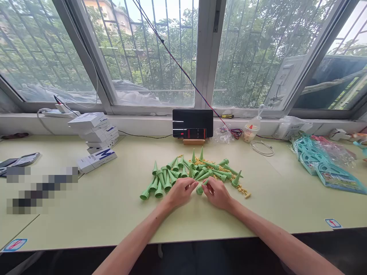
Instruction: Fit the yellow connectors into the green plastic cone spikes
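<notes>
Between my hands is a green plastic cone spike (200,190), its wide end toward the left and its point under my right fingers. My right hand (219,194) is closed on the narrow end of that spike. My left hand (181,192) is just left of it, thumb and fingers drawn together; whatever may be between them is too small to make out. Behind both hands lies a heap of similar green cone spikes (162,177), some standing on their wide ends. Small yellow plastic pieces (243,191) are mixed in at the right side of the heap.
A black tablet-like screen (192,119) leans by the window. White boxes (99,160) are stacked at left, beyond a phone (27,159). Teal plastic packages (323,164) lie at right, near a coiled white cable (262,148) and a bagged drink cup (251,131).
</notes>
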`<state>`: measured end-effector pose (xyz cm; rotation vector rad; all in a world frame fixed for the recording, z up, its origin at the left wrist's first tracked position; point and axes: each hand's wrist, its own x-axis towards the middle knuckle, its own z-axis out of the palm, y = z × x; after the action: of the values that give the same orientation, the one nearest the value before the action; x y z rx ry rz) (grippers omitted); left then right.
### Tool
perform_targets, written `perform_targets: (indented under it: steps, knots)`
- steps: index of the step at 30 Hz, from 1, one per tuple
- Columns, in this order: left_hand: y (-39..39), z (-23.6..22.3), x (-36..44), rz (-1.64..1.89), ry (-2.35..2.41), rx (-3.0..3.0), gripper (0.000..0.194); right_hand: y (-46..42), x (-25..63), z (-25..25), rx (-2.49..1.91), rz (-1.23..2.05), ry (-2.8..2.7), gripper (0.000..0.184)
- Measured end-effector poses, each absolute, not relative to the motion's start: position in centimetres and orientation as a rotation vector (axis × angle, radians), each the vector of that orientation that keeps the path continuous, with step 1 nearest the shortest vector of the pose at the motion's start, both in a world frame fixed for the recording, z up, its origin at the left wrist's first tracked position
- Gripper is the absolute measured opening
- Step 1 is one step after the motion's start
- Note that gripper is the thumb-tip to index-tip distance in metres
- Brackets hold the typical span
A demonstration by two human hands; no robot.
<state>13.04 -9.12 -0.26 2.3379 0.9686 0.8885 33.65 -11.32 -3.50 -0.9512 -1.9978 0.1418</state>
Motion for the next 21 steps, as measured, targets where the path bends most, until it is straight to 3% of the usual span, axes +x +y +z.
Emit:
perform_targets:
  steps: [6, 11, 17, 21]
  knots:
    - [-8.9, -0.9, 13.0, 0.852, 0.972, 2.354, 0.048, -15.1, 33.3, -2.4, -0.98, 0.015, -2.036, 0.011]
    - [-8.8, -1.2, 13.1, 0.854, 0.953, 2.361, 0.048, -20.6, 34.0, 1.2, -0.677, -0.215, -2.358, 0.015]
    - [-8.6, -1.5, 13.1, 0.866, 0.977, 2.362, 0.048, -20.6, 37.6, 7.0, -0.735, -0.39, -2.081, 0.028]
    - [-8.6, -1.2, 13.0, 0.868, 0.985, 2.358, 0.047, -16.0, 41.2, 8.4, -1.032, -0.344, -1.613, 0.004]
